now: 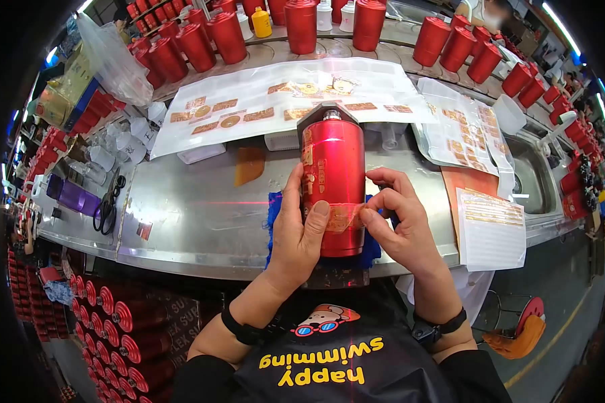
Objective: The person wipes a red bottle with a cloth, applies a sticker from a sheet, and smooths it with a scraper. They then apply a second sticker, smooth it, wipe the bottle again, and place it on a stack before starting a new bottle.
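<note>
Left hand (297, 232) gripped glossy red metal canister (333, 174); right hand (398, 225) pinched gold label (346, 216) onto it. Label text unreadable. Shirt (329, 356) below read "happy swimming".

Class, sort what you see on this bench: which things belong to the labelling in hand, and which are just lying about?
In hand: red canister, gold label, left hand, right hand, blue pad, sticker sheets.
Lying about: scissors, yellow bottle, purple box, printed sheet.

Factory packing line; rows of red canisters (195, 43), label sheets (275, 101)
</note>
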A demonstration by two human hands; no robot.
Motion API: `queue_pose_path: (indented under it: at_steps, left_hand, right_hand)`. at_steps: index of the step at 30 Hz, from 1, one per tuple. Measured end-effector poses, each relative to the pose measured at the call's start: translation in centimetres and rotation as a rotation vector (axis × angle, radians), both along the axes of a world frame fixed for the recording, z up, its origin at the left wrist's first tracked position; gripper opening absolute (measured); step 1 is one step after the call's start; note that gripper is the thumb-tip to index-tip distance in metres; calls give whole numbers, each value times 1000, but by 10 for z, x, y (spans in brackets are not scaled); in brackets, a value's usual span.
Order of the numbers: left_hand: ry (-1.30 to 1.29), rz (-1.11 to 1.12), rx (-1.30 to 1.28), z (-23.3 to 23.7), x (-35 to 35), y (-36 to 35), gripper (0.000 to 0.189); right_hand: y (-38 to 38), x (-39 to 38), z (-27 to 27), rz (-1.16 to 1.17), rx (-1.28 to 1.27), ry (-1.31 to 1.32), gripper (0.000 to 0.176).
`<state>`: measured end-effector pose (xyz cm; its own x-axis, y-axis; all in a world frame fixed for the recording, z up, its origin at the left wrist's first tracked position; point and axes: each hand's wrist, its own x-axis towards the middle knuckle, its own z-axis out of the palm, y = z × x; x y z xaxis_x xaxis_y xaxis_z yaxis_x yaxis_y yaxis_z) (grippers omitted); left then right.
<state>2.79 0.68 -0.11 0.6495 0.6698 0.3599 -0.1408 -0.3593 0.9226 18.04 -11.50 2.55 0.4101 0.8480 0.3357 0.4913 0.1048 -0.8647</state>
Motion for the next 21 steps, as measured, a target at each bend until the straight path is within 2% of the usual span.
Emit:
queue_pose_path:
  at_steps: [14,21]
  left_hand:
    - [7,10,11,0,0,0,65]
    - [-1,13,14,0,1,-1,67]
  right_hand:
    - [-5,1,3,1,17,91,8]
    - [-4,2,-2,-12,31,34,9]
